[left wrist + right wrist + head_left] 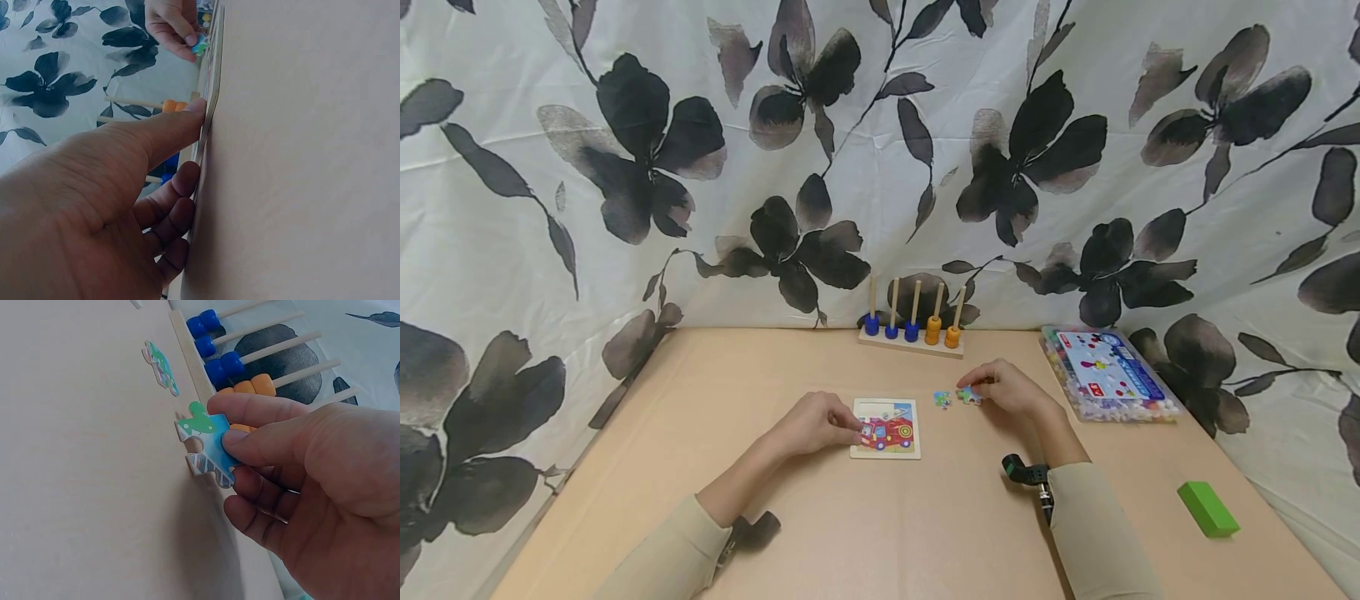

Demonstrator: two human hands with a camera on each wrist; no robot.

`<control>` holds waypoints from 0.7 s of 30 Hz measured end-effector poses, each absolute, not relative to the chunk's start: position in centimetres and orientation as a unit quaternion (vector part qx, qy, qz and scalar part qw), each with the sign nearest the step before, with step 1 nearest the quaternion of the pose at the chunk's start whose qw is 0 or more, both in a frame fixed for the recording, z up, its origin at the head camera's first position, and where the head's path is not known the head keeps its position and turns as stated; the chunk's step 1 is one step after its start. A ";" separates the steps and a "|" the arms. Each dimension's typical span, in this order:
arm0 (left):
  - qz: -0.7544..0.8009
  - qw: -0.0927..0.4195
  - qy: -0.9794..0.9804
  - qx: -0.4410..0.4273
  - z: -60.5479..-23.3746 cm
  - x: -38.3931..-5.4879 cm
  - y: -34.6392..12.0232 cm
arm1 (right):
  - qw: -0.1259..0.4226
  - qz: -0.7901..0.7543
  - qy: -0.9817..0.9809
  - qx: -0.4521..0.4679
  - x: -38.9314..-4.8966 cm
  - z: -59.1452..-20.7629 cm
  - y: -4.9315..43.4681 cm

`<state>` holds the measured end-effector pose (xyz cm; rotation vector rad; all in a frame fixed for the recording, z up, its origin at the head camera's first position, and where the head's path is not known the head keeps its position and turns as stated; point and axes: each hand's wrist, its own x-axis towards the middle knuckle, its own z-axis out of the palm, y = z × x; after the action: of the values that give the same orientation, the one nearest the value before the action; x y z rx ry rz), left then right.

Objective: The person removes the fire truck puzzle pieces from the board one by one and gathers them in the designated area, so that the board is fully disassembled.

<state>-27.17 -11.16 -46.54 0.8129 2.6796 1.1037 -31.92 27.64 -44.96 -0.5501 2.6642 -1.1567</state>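
Red truck picture (893, 432) in pale tray (886, 456)

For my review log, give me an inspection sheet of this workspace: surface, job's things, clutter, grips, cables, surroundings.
Surface: pale wood-toned table, no spills seen.
Job's things: puzzle board showing a red vehicle, flat on the table; held jigsaw piece; second piece lying on the table.
Clutter: bead rack at the back with blue and orange beads; box of small coloured pieces, back right; green block, right.
Grips: left hand touches the board's left side, pinch unclear; right hand pinches the held piece between thumb and finger.
Cables: nothing seen.
Surroundings: white fabric with dark floral print behind the table.
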 end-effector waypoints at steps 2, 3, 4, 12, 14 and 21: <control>0.367 0.067 0.888 0.269 -46.5 -27.2 -11.1 | 0.092 -0.389 0.898 -0.184 -31.9 -45.0 27.6; 0.368 0.067 0.887 0.269 -46.5 -27.2 -11.1 | 0.092 -0.389 0.898 -0.182 -31.9 -45.0 27.6; 0.369 0.067 0.887 0.270 -46.5 -27.2 -11.1 | 0.091 -0.388 0.899 -0.181 -31.9 -45.0 27.6; 0.371 0.070 0.887 0.268 -46.5 -27.1 -11.2 | 0.090 -0.384 0.901 -0.180 -32.2 -45.6 27.6; 0.372 0.072 0.887 0.265 -46.5 -27.0 -11.2 | 0.090 -0.384 0.902 -0.178 -32.2 -45.7 27.6; 0.372 0.075 0.887 0.263 -46.5 -27.0 -11.1 | 0.080 -0.364 0.909 -0.184 -32.0 -45.7 27.4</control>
<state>-26.99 -11.14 -46.49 0.7886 2.6613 1.1162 -31.97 27.38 -45.75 -0.5504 2.7193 -1.0893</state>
